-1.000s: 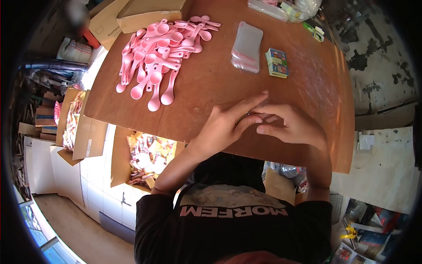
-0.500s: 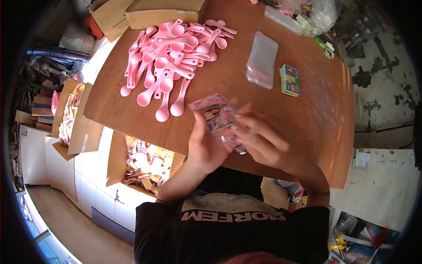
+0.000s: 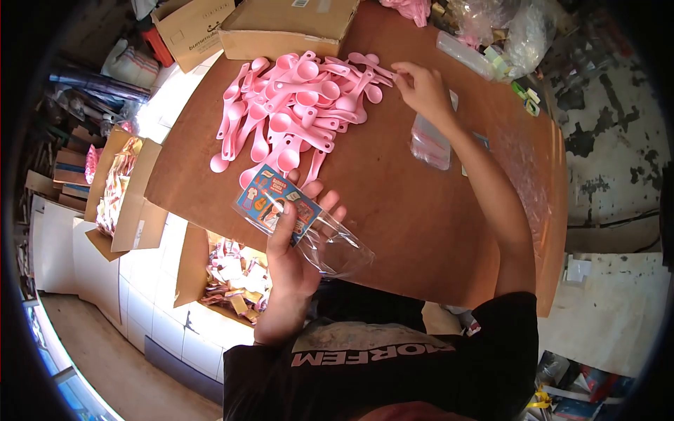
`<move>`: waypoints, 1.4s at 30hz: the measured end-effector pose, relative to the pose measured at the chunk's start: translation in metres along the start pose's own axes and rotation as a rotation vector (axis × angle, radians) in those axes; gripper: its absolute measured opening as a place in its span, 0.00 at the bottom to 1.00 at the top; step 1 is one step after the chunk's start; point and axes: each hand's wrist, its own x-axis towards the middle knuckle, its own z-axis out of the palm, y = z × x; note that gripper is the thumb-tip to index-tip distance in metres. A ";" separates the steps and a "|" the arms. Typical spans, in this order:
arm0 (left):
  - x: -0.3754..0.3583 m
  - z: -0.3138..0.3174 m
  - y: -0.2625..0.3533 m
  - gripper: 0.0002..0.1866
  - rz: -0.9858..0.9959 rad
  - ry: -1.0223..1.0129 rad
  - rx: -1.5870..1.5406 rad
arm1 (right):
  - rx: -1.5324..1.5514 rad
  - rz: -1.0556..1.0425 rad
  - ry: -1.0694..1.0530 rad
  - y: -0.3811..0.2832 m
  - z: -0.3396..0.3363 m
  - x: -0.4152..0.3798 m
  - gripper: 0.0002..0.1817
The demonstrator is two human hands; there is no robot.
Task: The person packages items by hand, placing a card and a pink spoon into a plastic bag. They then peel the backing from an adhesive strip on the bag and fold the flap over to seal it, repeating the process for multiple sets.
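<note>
Near the middle of the frame, left hand [image 3: 291, 263]: fingers gripped a clear plastic bag [image 3: 338, 251], thumb across its front, the other fingers behind.
Printed card [image 3: 275, 200]: sat inside the bag's upper-left part, blue with small coloured drawings, partly covered by the thumb.
Right hand [image 3: 420, 91]: stretched to the upper centre of the frame, fingers bent, fingertips right by a spoon handle; whether they touched or pinched it, I could not tell.
Pink spoons [image 3: 302, 105]: lay heaped left of upper centre on the brown table [image 3: 400, 217].
Flat clear bags [image 3: 430, 144]: lay right of the heap, partly hidden by the right forearm.
Cardboard box [image 3: 288, 31]: stood behind the heap, top of the frame.
Open carton [image 3: 188, 270]: stood lower left, holding small packets [image 3: 239, 274].
</note>
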 end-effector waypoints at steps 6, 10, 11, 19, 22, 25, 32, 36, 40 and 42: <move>-0.005 -0.005 -0.001 0.27 0.034 0.058 0.074 | -0.179 0.137 -0.330 0.072 0.053 0.067 0.15; -0.003 0.002 0.000 0.31 0.067 0.035 0.053 | -0.238 0.097 -0.302 0.069 0.048 0.060 0.12; -0.001 0.001 -0.001 0.31 0.070 0.022 0.066 | -0.241 0.099 -0.305 0.068 0.042 0.056 0.12; 0.011 -0.003 -0.005 0.33 0.155 0.038 0.000 | 0.563 0.432 -0.161 -0.035 -0.074 -0.086 0.12; 0.017 0.001 -0.015 0.33 0.179 0.023 0.001 | 0.704 0.679 -0.229 -0.082 -0.107 -0.159 0.11; 0.018 0.007 -0.030 0.31 0.155 -0.014 0.025 | 0.814 0.804 -0.292 -0.111 -0.121 -0.209 0.12; 0.016 0.020 -0.057 0.31 0.107 -0.059 0.081 | 0.963 0.885 -0.325 -0.133 -0.124 -0.246 0.12; 0.013 0.019 -0.069 0.34 0.131 -0.120 0.093 | 1.076 0.875 -0.281 -0.133 -0.116 -0.254 0.12; 0.007 0.022 -0.078 0.35 0.146 -0.174 0.162 | 1.133 0.870 -0.198 -0.134 -0.111 -0.253 0.12; 0.006 0.022 -0.083 0.36 0.181 -0.198 0.209 | 1.093 0.867 -0.173 -0.136 -0.112 -0.253 0.12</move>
